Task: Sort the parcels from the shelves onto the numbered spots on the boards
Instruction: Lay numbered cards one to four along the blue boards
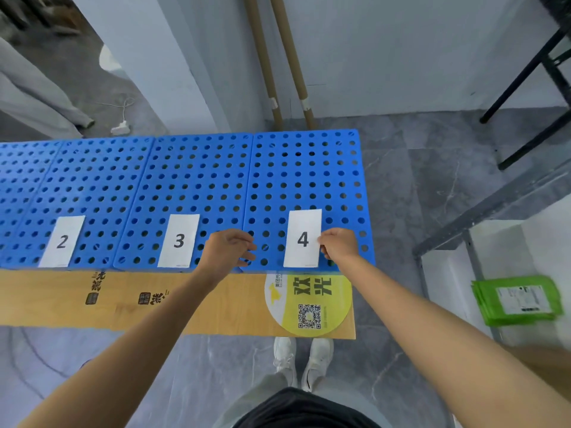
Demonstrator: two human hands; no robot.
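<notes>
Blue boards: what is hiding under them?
A brown cardboard sheet pokes out from under the blue boards at the near edge, with a round yellow QR sticker on it. The boards cover how far it goes underneath.

I count four blue boards, three number cards on them, two cardboard tubes behind, one green parcel pile beside.

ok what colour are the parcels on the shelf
Parcels are green, white label on top; head view.
</notes>
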